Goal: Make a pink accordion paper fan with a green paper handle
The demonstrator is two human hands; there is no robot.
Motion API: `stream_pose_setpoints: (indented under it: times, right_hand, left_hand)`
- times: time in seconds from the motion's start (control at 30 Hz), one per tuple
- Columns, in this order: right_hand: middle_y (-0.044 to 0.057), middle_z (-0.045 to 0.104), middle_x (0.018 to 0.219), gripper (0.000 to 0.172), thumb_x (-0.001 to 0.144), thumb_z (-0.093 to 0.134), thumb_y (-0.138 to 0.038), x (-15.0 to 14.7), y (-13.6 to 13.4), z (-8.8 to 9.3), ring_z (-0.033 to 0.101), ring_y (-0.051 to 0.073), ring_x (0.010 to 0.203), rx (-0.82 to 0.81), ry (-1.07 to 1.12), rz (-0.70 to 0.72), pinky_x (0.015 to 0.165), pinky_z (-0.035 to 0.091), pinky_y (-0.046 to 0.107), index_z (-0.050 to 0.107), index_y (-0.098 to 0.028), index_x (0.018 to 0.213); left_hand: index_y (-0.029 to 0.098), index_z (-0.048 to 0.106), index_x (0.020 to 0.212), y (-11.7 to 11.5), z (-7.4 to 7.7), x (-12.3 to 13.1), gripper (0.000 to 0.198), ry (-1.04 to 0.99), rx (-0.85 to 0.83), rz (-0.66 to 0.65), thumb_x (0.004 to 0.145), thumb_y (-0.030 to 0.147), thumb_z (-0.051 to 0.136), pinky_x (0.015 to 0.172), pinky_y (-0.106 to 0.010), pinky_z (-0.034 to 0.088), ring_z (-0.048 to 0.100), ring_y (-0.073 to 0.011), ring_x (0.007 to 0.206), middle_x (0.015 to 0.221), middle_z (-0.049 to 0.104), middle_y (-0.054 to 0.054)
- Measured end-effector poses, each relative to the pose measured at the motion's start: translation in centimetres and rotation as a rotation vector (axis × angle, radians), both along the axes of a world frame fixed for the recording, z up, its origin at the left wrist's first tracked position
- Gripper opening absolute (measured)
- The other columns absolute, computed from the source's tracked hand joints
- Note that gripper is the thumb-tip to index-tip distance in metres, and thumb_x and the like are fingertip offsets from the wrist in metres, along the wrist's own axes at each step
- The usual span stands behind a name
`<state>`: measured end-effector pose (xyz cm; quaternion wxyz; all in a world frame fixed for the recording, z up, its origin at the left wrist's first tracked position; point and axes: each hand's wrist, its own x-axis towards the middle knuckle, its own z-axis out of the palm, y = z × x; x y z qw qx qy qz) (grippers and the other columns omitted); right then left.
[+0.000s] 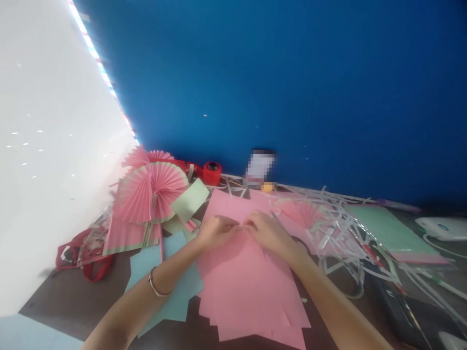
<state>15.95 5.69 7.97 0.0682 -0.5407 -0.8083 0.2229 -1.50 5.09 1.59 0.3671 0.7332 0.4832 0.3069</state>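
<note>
My left hand (218, 231) and my right hand (265, 230) meet over a stack of pink paper sheets (251, 291). The fingers of both are closed in a pinch on a narrow strip of pink paper between them; the fingertips hide most of it. Under my left forearm lie light blue sheets (177, 296). Scissors (279, 221) lie partly hidden behind my right wrist. A folded pink paper fan with green edging (155, 187) stands left of my left hand, with a pale green paper piece (191, 200) beside it.
Tangled white paper strips (335, 228) cover the right side. Beyond them lies a pack of green paper (390, 231) near a white device (443, 228). Red tape (212, 173) and a blurred phone-like object (260, 167) stand by the blue wall (273, 87). A red strap (97, 267) lies left.
</note>
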Motion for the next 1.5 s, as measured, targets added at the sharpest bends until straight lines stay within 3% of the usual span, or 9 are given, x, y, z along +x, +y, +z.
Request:
stream_pose_setpoints:
  times: [0.23,0.47,0.7,0.83,0.9,1.0,1.17,1.33,1.5]
  right_hand:
    - [0.011,0.062,0.11,0.038,0.071,0.059,-0.031,1.5,0.0,-0.1,0.057,0.025,0.1,-0.011,0.07,-0.142,0.084,0.042,0.031,0.063,-0.016,0.106]
    - [0.007,0.068,0.076,0.028,0.075,0.053,-0.04,0.9,0.0,-1.5,0.061,0.02,0.073,-0.086,0.296,-0.195,0.066,0.044,0.03,0.065,-0.016,0.07]
    - [0.005,0.068,0.074,0.023,0.071,0.055,-0.038,2.5,0.0,-1.5,0.062,0.022,0.076,-0.131,0.504,-0.347,0.066,0.045,0.029,0.066,-0.018,0.067]
    - [-0.002,0.049,0.045,0.029,0.074,0.053,-0.043,3.7,-0.6,-1.1,0.045,0.012,0.043,-0.224,0.546,-0.5,0.041,0.032,0.024,0.064,-0.017,0.067]
    - [-0.004,0.04,0.041,0.037,0.077,0.048,-0.048,4.0,-1.0,-1.1,0.035,0.009,0.037,-0.265,0.597,-0.55,0.037,0.024,0.022,0.063,-0.016,0.07]
    - [-0.004,0.041,0.042,0.044,0.079,0.042,-0.054,4.2,-1.2,-1.6,0.034,0.009,0.036,-0.264,0.638,-0.579,0.036,0.023,0.022,0.064,-0.015,0.076]
    - [0.005,0.067,0.071,0.033,0.074,0.051,-0.045,4.4,-0.3,-3.8,0.061,0.019,0.065,-0.031,0.529,-0.472,0.059,0.046,0.028,0.065,-0.016,0.076]
    - [0.009,0.067,0.076,0.033,0.077,0.044,-0.042,4.5,0.6,-4.9,0.062,0.023,0.075,0.046,0.476,-0.423,0.071,0.047,0.035,0.062,-0.015,0.071]
    - [0.013,0.065,0.097,0.037,0.083,0.032,-0.036,5.0,1.0,-4.6,0.058,0.026,0.096,0.156,0.433,-0.431,0.087,0.042,0.042,0.061,-0.014,0.09]
  left_hand:
    - [0.016,0.07,0.078,0.5,-1.4,0.0,0.031,-0.059,-0.112,0.017,0.08,0.04,0.05,0.063,-0.023,0.043,0.06,-0.0148,0.066,0.072,0.069,-0.002]
    - [0.016,0.07,0.076,0.5,-1.6,0.1,0.031,-0.08,-0.101,0.005,0.079,0.041,0.052,0.066,-0.024,0.044,0.061,-0.0153,0.069,0.079,0.07,-0.003]
    - [0.014,0.069,0.085,1.4,-1.1,-1.0,0.025,-0.32,-0.233,0.07,0.069,0.033,0.066,0.068,-0.026,0.047,0.064,-0.0182,0.077,0.088,0.07,-0.009]
    - [0.012,0.066,0.092,2.0,-0.9,-2.0,0.034,-0.511,-0.324,0.208,0.065,0.033,0.07,0.06,-0.024,0.047,0.064,-0.0171,0.073,0.087,0.071,-0.011]
    - [0.011,0.065,0.092,2.2,-1.0,-2.2,0.036,-0.567,-0.35,0.232,0.064,0.034,0.072,0.061,-0.024,0.046,0.064,-0.017,0.074,0.085,0.071,-0.011]
    - [0.011,0.065,0.09,2.2,-1.1,-2.2,0.037,-0.569,-0.367,0.213,0.063,0.035,0.073,0.063,-0.025,0.047,0.064,-0.0178,0.075,0.086,0.071,-0.012]
    - [0.011,0.063,0.097,2.1,-1.1,-2.1,0.041,-0.501,-0.303,0.207,0.072,0.043,0.062,0.069,-0.027,0.047,0.064,-0.0197,0.085,0.097,0.069,-0.014]
    - [0.014,0.058,0.108,2.0,-1.1,-1.9,0.044,-0.548,-0.2,0.228,0.079,0.046,0.053,0.089,-0.033,0.044,0.061,-0.0206,0.099,0.105,0.067,-0.014]
    - [0.015,0.057,0.11,1.3,2.3,-2.6,0.037,-0.801,-0.013,0.276,0.08,0.038,0.054,0.098,-0.038,0.041,0.057,-0.0222,0.11,0.117,0.061,-0.013]
